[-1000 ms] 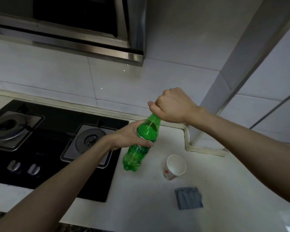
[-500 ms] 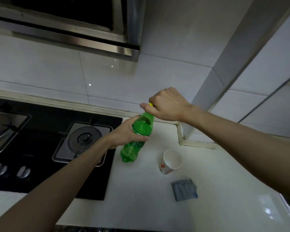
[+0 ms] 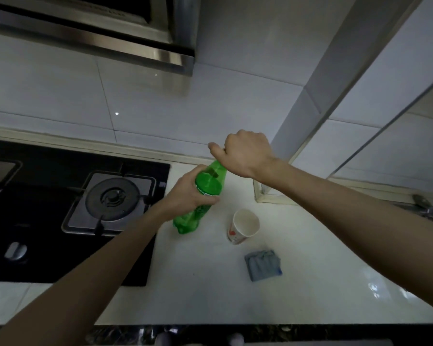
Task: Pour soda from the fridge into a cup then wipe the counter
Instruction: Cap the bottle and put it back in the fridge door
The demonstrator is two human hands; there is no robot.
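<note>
Between the two hands, a green bottle (image 3: 206, 187) stands over the white desk (image 3: 210, 295), its neck leaning toward the right hand. The left hand (image 3: 186, 196) grips the bottle round its upper body, fingers wrapped behind and thumb across the front near the label. The right hand (image 3: 245, 153) is closed in a fist over the bottle's top, knuckles up and thumb pointing left. The cap is hidden inside it. Whether the bottle's base touches the desk cannot be told.

Below the right hand and just right of the bottle's base, a white cup (image 3: 242, 227) with a red mark stands upright on the desk, apart from the bottle. Nearer the person than the cup, a folded blue-grey cloth (image 3: 262, 265) lies flat on the desk, close to the cup but not touching it.

Left of the left forearm is a black stove (image 3: 48, 258) with a round burner (image 3: 114, 199). A steel hood (image 3: 110, 38) hangs above both hands.
</note>
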